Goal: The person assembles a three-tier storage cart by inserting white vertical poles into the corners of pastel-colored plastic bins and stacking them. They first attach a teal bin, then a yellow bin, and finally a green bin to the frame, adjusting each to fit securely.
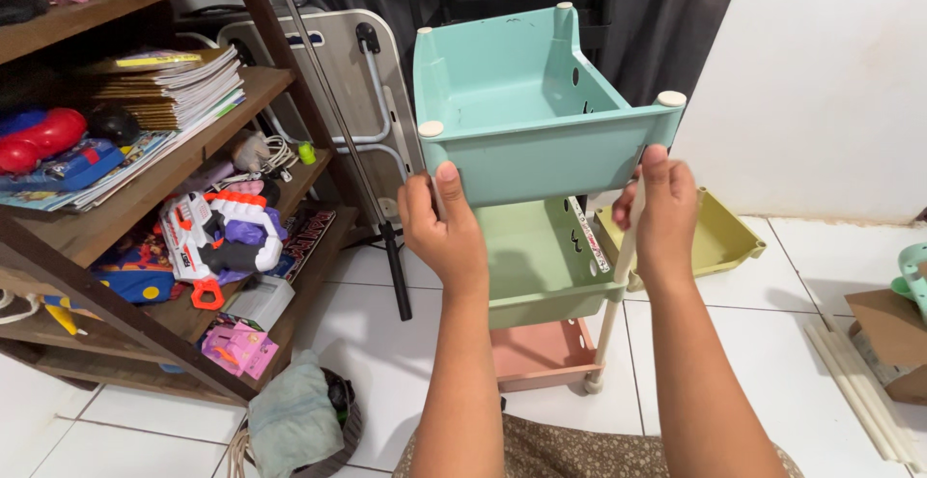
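the teal tray (526, 111) sits just above both hands, long axis running between them. the left hand (442, 222) grips its near-left corner; the right hand (661, 210) holds, it seems, the white pole (618, 275) under the near-right corner.

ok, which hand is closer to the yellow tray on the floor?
Right. The right hand grips the teal tray's right front corner, just left of the yellow tray. The left hand holds the opposite corner, farther away.
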